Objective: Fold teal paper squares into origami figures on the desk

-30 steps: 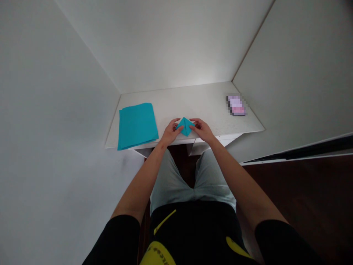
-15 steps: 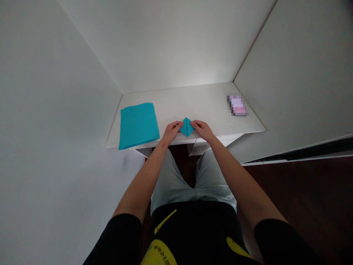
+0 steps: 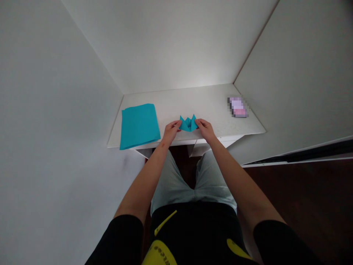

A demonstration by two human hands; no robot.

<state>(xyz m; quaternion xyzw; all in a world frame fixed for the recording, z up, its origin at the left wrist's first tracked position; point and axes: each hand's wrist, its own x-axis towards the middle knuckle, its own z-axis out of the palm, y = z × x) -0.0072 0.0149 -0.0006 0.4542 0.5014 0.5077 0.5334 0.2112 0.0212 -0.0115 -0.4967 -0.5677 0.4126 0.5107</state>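
A small piece of folded blue paper (image 3: 188, 124) is held between my two hands near the desk's front edge. My left hand (image 3: 171, 131) pinches its left side, thumb on top. On the opposite side, my right hand (image 3: 205, 129) grips the paper between thumb and fingers. The paper is spread apart into several upward points, with a hollow in the middle. The fingers beneath it are partly hidden.
A stack of blue paper sheets (image 3: 140, 126) lies at the desk's left, its front corner jutting over the edge. At the right is a blurred pink and lilac object (image 3: 238, 107). Walls enclose the white desk (image 3: 171, 103) at back and sides.
The folded paper was a nearly flat diamond with a centre slit. It is now pulled open into a wider shape with raised points, and my right hand has shifted slightly right.
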